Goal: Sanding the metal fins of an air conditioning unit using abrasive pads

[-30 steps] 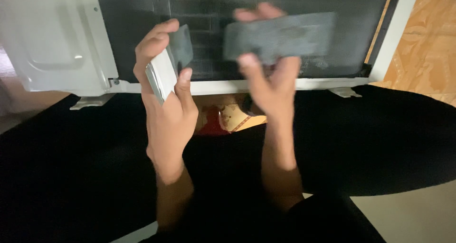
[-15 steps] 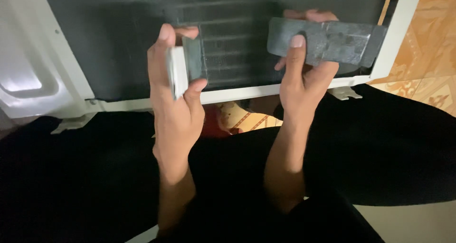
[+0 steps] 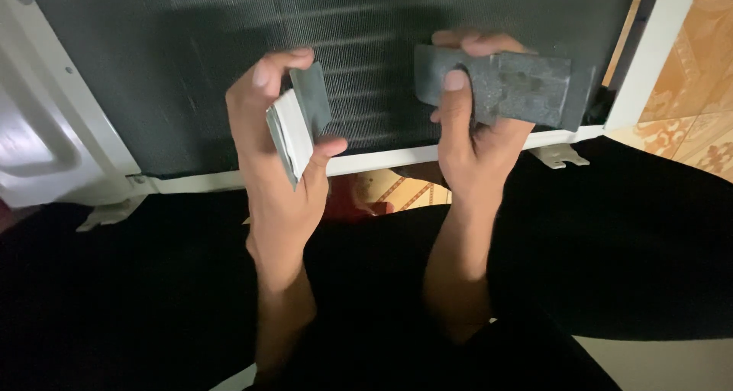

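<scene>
Our left hand (image 3: 279, 154) gripped a folded pad (image 3: 296, 127), white side out; our right hand (image 3: 473, 124) clamped a grey pad (image 3: 519, 89) before the coil (image 3: 191, 63); we judged it best pressed flat, edges square

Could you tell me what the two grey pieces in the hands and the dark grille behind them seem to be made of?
Right pad: probably foam or rubber, matte grey with a mottled surface. Left strip: likely similar grey material with a white backing, seen edge-on. Grille: apparently thin metal fins, fine parallel lines, dull dark finish.
</scene>
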